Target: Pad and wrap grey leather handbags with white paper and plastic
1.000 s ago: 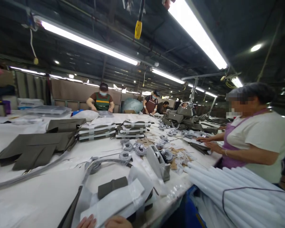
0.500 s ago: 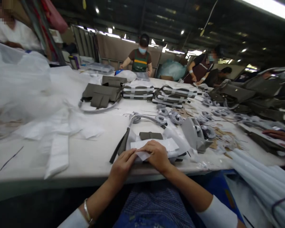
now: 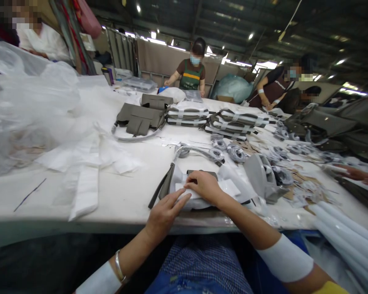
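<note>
While the left hand (image 3: 164, 212) lies at the near edge of the pale wrapping (image 3: 194, 203), its fingers straight and slightly parted, the right hand (image 3: 206, 187) bends over the same wrapping with fingers curled; whether it pinches anything cannot be told. Under and just beyond both hands, a dark grey bag (image 3: 166, 183) rests on the table (image 3: 135, 200), partly hidden by the wrapping. Its strap (image 3: 204, 153) loops away beyond the right hand. To the right of that hand stands a grey tape dispenser (image 3: 255, 175), with coiled straps (image 3: 236, 153) farther off. White paper strips (image 3: 86, 188) lie well left of the left hand; white tubes (image 3: 346, 228) lie well right of the right hand.
</note>
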Demonstrator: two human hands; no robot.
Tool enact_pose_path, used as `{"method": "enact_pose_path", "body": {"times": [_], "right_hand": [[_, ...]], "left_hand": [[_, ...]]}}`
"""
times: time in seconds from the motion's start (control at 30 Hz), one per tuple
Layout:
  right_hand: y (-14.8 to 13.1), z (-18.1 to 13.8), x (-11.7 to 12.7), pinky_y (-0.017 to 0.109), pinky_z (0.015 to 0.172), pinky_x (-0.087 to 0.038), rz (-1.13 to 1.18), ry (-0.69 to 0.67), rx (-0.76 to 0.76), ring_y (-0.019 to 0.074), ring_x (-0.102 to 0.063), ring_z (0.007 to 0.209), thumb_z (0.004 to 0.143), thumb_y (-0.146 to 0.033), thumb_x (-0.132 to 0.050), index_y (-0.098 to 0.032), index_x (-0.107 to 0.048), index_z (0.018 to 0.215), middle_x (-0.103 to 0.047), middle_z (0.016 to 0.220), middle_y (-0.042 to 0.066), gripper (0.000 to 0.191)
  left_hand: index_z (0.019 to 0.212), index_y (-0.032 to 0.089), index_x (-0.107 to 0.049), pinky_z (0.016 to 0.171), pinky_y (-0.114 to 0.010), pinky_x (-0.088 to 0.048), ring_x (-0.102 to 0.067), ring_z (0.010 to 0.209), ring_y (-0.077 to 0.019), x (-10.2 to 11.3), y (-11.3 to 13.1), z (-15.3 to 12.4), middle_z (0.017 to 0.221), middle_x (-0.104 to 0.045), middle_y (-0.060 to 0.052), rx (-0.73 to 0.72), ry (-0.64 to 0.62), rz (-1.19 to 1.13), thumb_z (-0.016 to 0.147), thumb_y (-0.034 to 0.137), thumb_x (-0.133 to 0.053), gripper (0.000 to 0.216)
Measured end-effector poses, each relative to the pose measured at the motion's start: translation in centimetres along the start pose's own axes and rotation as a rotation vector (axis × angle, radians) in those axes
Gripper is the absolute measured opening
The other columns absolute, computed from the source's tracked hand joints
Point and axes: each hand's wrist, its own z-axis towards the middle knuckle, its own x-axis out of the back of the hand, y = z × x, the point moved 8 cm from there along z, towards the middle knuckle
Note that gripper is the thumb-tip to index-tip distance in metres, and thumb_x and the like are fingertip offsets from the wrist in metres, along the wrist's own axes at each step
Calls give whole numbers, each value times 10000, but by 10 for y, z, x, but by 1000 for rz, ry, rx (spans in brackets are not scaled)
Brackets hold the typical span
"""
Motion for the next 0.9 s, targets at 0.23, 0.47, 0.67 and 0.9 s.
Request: {"method": "enact_pose_path", "body": {"times": [0.23, 0.47, 0.67, 0.9], "right_hand": [[2, 3, 4, 266, 705, -441, -6, 134, 17, 158, -630, 793, 848, -247, -702, -230, -719, 880, -700, 947, 18, 39], [63, -74, 78, 305, 840, -528, 219, 500, 6, 175, -669, 854, 920, -310, -595, -226, -711, 1021, -725, 1012, 47, 176], [240, -165, 157, 401, 1009, -481, 310, 685, -735, 253, -652, 1078, 846, -322, -641, -177, -700, 1016, -723, 1128, 109, 231], [303, -148, 135, 271, 679, -595, 730, 321, -917, 187, -724, 718, 920, -309, -613, -131, -658, 740, -746, 767, 134, 258]], "left_hand": [[1395, 143, -514, 1064, -310, -489, -590, 1208, -193, -3, 4, 9, 1365, -616, -56, 21, -87, 96, 873, -49, -463, 558], [1449, 167, -453, 1050, -329, -505, -586, 1221, -205, -2, 3, 6, 1393, -594, -40, 12, -106, 109, 854, -28, -418, 627], [1500, 198, -387, 1064, -318, -486, -587, 1228, -215, -5, 0, 2, 1421, -569, -23, -38, -107, 153, 854, 34, -431, 668], [1490, 192, -402, 993, -320, -538, -632, 1173, -222, -3, 2, 2, 1378, -606, -31, -95, -67, 221, 851, 79, -430, 650]]}}
